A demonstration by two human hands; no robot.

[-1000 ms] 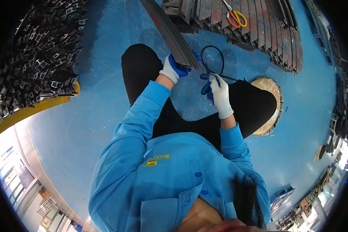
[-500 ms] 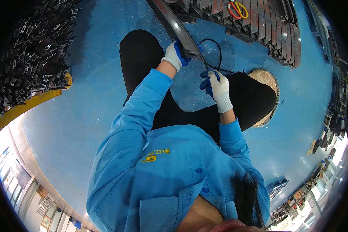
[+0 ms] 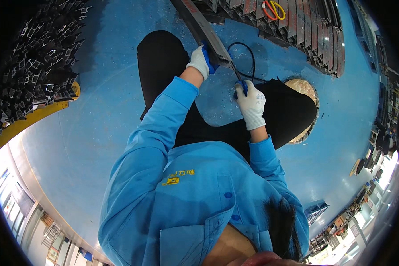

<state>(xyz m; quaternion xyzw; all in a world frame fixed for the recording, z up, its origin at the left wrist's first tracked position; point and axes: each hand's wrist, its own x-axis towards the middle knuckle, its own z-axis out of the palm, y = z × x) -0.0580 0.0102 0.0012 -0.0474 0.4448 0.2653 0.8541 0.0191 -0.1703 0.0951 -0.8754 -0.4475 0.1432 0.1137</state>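
A long dark grey metal profile (image 3: 204, 31) slants down from the top of the view and ends just in front of me. My left hand (image 3: 200, 63), in a white glove with a blue palm, grips it close to its near end. Just beyond that end, my right hand (image 3: 251, 99), gloved alike, is closed with the fingers round a thin black strip. The strip runs from the profile's end to my fingers. A thin black cord-like length (image 3: 253, 57) loops over the floor behind; whether it is the same strip, I cannot tell.
Stacked dark profiles (image 3: 292, 31) lie at the far right, with a tool with red and yellow handles (image 3: 275, 9) on top. At left, a big pile of profiles (image 3: 40, 57) stands by a yellow curved support (image 3: 35, 116). A round pale-topped object (image 3: 312, 95) is beside my right knee.
My right hand has turned, its back now facing up, and its fingers have closed tighter round the strip. The profile has rolled slightly in my left hand, which stays in place.
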